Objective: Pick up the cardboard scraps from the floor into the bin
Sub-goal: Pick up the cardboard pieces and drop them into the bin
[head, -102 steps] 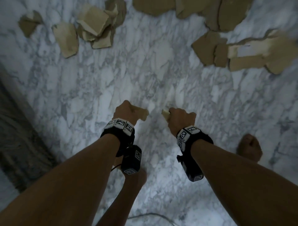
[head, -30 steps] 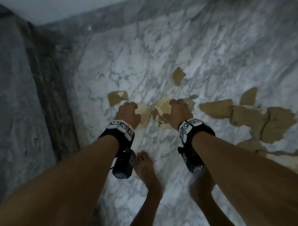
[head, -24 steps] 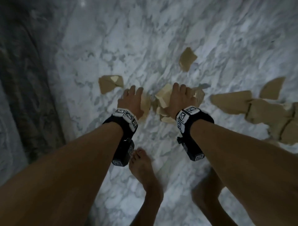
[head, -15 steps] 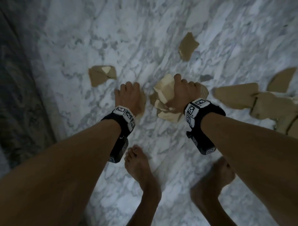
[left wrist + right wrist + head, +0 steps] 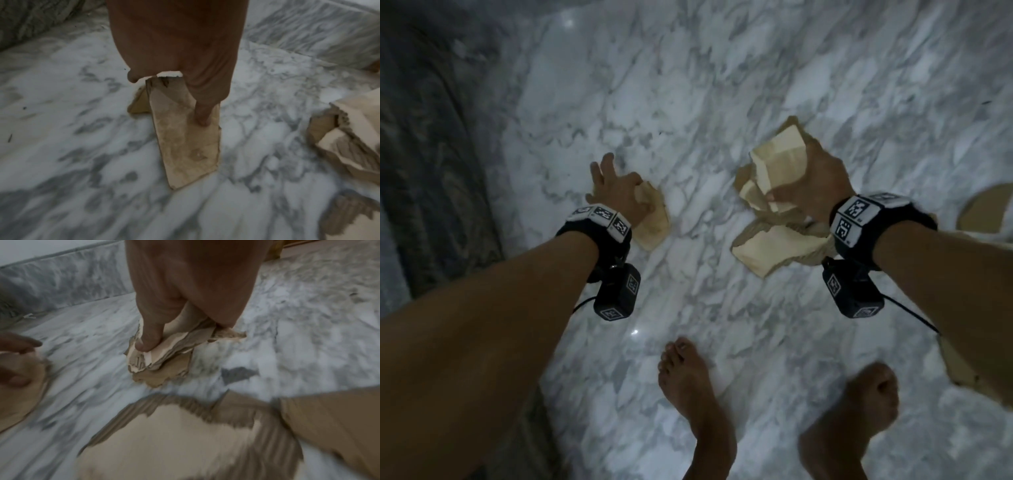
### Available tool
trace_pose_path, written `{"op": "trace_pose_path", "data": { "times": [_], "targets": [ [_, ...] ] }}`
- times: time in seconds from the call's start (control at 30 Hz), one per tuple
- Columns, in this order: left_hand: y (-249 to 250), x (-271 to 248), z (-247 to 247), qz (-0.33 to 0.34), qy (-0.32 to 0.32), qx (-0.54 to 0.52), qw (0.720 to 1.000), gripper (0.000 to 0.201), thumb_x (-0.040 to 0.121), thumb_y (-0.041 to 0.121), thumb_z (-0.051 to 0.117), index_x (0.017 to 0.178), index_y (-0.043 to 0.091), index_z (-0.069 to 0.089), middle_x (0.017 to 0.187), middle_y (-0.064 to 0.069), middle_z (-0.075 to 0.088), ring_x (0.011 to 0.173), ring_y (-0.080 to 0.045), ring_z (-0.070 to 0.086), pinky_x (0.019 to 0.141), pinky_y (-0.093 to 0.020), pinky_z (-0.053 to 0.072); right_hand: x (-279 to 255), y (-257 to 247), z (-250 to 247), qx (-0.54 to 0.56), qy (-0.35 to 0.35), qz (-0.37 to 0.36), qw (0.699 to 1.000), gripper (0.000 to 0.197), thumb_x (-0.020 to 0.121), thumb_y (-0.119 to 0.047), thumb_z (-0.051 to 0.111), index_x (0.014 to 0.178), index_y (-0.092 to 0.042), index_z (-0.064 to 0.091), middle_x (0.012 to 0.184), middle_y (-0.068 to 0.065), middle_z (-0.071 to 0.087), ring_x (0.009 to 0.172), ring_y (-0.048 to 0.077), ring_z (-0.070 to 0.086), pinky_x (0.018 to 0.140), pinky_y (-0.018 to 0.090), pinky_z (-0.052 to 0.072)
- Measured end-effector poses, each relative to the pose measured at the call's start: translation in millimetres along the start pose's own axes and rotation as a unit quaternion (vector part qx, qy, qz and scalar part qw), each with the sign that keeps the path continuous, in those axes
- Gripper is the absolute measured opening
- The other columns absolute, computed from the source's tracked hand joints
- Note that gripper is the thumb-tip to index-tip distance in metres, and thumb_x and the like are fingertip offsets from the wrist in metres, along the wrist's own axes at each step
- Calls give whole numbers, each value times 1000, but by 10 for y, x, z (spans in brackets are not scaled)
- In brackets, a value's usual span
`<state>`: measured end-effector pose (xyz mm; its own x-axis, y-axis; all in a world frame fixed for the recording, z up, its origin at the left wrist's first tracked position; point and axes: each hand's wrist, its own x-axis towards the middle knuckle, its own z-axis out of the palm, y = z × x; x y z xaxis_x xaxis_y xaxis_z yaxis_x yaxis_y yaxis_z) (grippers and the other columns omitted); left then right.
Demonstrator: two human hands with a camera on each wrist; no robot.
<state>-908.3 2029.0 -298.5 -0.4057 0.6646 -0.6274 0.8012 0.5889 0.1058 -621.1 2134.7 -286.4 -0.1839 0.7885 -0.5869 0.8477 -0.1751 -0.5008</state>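
The right hand (image 5: 813, 186) is clamped round a thick bundle of scraps (image 5: 774, 205), thumb pressed across the torn layers and fingers curled behind, so it has little room for more. The left hand (image 5: 616, 193) holds one long scrap (image 5: 652, 219): the left wrist view shows the thumb laid along its face, pinching it against the palm, while in the head view the other fingers stretch forward and apart, free of it. That scrap's long axis runs with the forearm, from under the hand back towards the wrist.

Taking the bundle as the landmark, the long scrap sits to its left, with bare marble floor (image 5: 688, 102) between them. To the bundle's right, beyond the wrist band, a large flat piece (image 5: 986, 212) lies on the floor, cut off by the picture's edge; nearer the person on that same side, another piece (image 5: 959, 366) shows under the right forearm, beside the right foot (image 5: 859, 407). The right wrist view also shows broad torn sheets (image 5: 185, 439) on the floor just this side of the bundle, blurred.

So the remaining loose scraps all lie on the bundle's right, nearer the full hand, while the hand with spare fingers is farther off. The bin is in none of the views, so I cannot tell which way the load must be carried.
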Motion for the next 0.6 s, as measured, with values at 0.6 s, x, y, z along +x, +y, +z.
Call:
{"op": "trace_pose_path", "data": {
  "times": [0.6],
  "targets": [
    [133,-139,365,-118,-19,-98,988,74,76,31,77,131,0,38,131,-23,52,119,-41,51,96,-43,45,510,-105,86,16,-6,125,992,101,66,-45,84,144,-5,33,145,13,45,132,30,46,105,37,43]
  ]
}}
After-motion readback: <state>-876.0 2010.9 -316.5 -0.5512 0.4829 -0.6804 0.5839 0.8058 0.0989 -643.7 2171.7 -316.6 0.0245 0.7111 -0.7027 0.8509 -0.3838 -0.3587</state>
